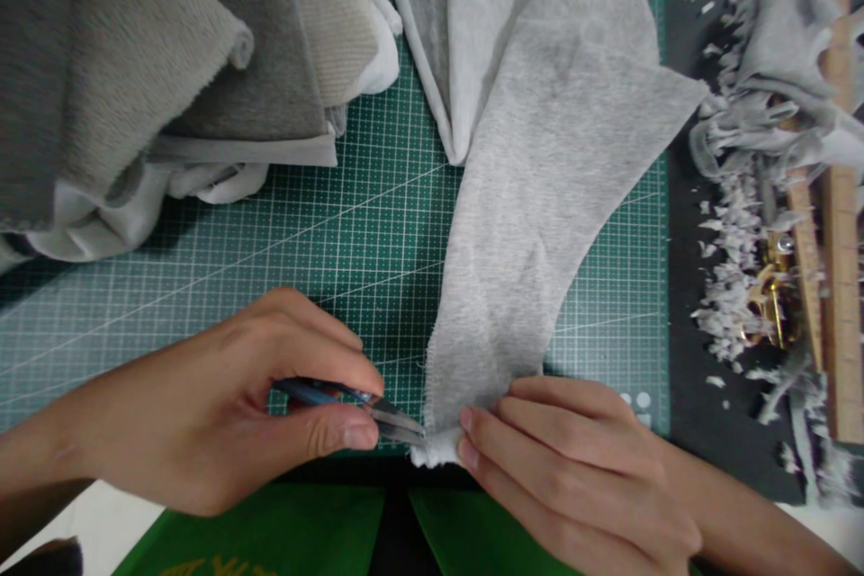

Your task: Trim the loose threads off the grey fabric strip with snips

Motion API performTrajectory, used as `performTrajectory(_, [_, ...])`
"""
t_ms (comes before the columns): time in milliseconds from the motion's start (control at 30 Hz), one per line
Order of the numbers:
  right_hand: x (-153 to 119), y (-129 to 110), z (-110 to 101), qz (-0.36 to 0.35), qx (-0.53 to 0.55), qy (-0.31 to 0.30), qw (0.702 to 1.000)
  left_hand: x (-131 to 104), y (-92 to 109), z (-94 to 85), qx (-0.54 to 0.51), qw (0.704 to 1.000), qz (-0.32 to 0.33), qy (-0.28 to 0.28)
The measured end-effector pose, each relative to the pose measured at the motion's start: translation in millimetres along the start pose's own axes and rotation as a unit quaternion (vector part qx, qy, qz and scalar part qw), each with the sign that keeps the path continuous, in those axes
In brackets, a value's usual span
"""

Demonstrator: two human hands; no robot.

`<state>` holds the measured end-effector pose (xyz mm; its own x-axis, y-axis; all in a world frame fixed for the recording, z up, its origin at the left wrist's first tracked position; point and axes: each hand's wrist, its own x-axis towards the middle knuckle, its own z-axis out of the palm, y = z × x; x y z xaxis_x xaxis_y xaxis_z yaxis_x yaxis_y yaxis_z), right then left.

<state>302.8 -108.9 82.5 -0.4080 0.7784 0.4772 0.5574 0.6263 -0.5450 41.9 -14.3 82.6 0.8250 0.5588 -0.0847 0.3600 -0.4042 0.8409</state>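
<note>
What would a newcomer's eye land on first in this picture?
Probably the long pale-grey fabric piece running toward the wearer over the green gridded cutting mat, its near end partly under the bare right hand. To that hand's left, the bare left hand holds small metal-bladed snips with dark blue handles, tips at the fabric's edge. At the far right, a ragged scatter of light-grey scraps on the dark surface likely comes next.

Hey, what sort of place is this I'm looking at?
Probably a sewing or fabric-cutting workspace: there's a green gridded cutting mat, small scissors in the left hand at the edge of grey fabric, and a wooden ruler beside fabric scraps.
</note>
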Motion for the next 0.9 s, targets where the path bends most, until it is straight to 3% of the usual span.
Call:
performTrajectory(133, [-0.9, -2.6, -0.1, 0.023, 0.000, 0.012, 1.000, 3.0, 0.6, -2.4, 0.008, 0.999, 0.012, -0.040])
performTrajectory(300, [1.8, -1.7, -5.8, 0.010, 0.005, -0.022, 1.000, -0.1, -1.5, -1.4, -0.017, 1.000, -0.014, 0.001])
performTrajectory(533, [4.2, 1.4, -6.7, -0.007, 0.011, -0.013, 1.000, -11.4, -9.1, -2.3, -0.004, 0.999, -0.046, 0.018])
performTrajectory(667, [0.9, -0.8, -0.3, 0.007, 0.006, 0.031, 0.999, -14.6, -8.6, -1.8, 0.001, 0.999, -0.041, 0.016])
performTrajectory(900, [1.3, 0.6, -3.3, 0.007, 0.008, 0.005, 1.000, -9.8, -7.9, -4.5, 0.030, 0.999, -0.028, 0.016])
